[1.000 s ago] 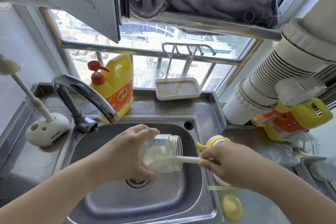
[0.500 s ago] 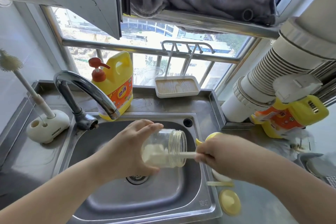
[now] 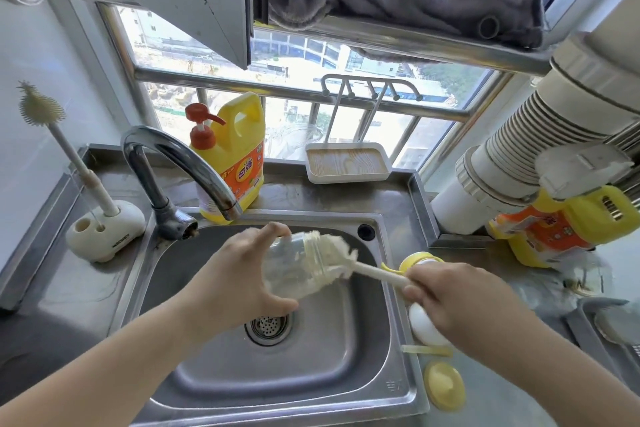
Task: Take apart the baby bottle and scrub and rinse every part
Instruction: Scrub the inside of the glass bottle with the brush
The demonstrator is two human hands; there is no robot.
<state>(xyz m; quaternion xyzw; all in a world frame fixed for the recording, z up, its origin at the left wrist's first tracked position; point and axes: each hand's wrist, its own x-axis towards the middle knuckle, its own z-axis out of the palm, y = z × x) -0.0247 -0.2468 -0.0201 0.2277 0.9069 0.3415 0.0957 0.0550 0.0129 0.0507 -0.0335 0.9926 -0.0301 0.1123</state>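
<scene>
Head view: the left hand [image 3: 239, 282] wraps its grip round the clear bottle [image 3: 298, 269], held over the sink [image 3: 398, 399] just above the drain [image 3: 267, 324]. The bottle lies on its side, long axis tilted, mouth pointing right and up. The right hand [image 3: 460, 305] pinches the brush [image 3: 349, 262] handle right of the sink, bristles half out at the mouth

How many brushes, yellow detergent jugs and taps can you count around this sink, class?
Brushes: 2, one in the stand, one in the right hand
Jugs: 2, one behind the tap, one at right
Taps: 1
Total: 5
</scene>
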